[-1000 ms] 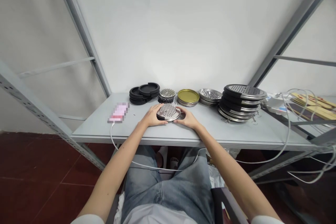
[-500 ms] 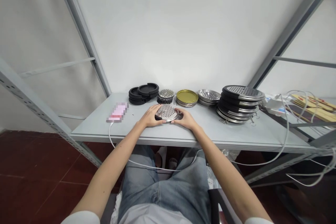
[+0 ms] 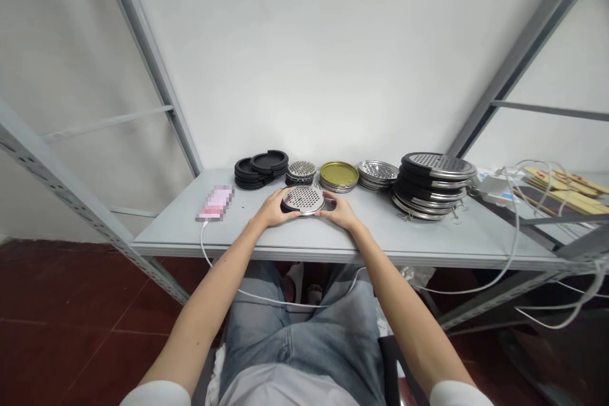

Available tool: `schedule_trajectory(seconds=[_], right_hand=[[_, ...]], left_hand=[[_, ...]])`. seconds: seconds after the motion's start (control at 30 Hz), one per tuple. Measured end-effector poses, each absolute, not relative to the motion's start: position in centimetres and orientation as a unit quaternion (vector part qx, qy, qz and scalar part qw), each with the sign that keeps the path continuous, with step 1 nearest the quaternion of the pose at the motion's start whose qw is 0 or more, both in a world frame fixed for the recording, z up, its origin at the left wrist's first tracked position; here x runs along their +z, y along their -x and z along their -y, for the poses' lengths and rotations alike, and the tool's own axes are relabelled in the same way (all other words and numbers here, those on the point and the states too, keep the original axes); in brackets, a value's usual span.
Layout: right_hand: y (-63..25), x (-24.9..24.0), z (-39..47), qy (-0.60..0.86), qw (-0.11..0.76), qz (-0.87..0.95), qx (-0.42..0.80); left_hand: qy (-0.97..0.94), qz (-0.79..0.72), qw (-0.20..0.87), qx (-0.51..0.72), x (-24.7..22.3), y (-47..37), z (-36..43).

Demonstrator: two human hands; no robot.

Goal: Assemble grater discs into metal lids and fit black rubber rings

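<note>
Grip: the left fingers and right fingers are curved around opposite sides of a perforated metal grater disc, with each thumb at the near edge and the other fingers bent toward the far side. The disc lies between the two hands, face up and roughly level, over the table. Whether its underside bears on the table cannot be determined.

Finding: a black segment borders the disc beside the left fingers; bright metal rim shows toward the right fingers. The seam below is too small to judge.

Handling, as judged: pressure should be equal from both sides and directed at the rim, with the thumbs low and the holed face free of fingertips, as its openings may be sharp. Uneven force would probably tilt the disc or shift it against its black segment. Any gap along that border should be checked by feel.

Surroundings: just beyond the fingers stand a stack of spiked grater discs and a stack of gold-topped lids. Black rings lie beyond the left fingers. Well to the right of the right fingers is a tall stack of grater assemblies. Elbows and wrists should stay clear of it.
</note>
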State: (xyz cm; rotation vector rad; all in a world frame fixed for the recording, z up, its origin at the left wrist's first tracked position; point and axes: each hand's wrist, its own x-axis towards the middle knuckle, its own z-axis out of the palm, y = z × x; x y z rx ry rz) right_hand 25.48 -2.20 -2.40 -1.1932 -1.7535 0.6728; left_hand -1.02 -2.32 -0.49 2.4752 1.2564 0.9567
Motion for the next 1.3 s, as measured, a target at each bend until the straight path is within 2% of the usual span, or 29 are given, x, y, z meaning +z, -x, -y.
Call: schedule_trajectory(seconds=[0.6, 0.9, 1.03, 1.3], right_hand=[[-25.1, -2.0, 3.0, 0.474, 0.411, 0.755, 0.188], [-25.2, -1.8, 2.7, 0.493, 0.421, 0.727, 0.224], [-25.3, -1.9, 2.3, 0.492, 0.4, 0.737, 0.237], [-25.6, -3.0, 1.5, 0.484, 0.403, 0.737, 0.246]], left_hand=[[-0.804, -0.493, 0.109, 0.312, -0.7, 0.7, 2.5], [-0.827, -0.45, 0.103, 0.32, -0.6, 0.7, 2.8], [-0.836, -0.427, 0.112, 0.325, -0.6, 0.9, 2.7], [-0.83, -0.437, 0.113, 0.328, -0.5, 0.8, 2.5]])
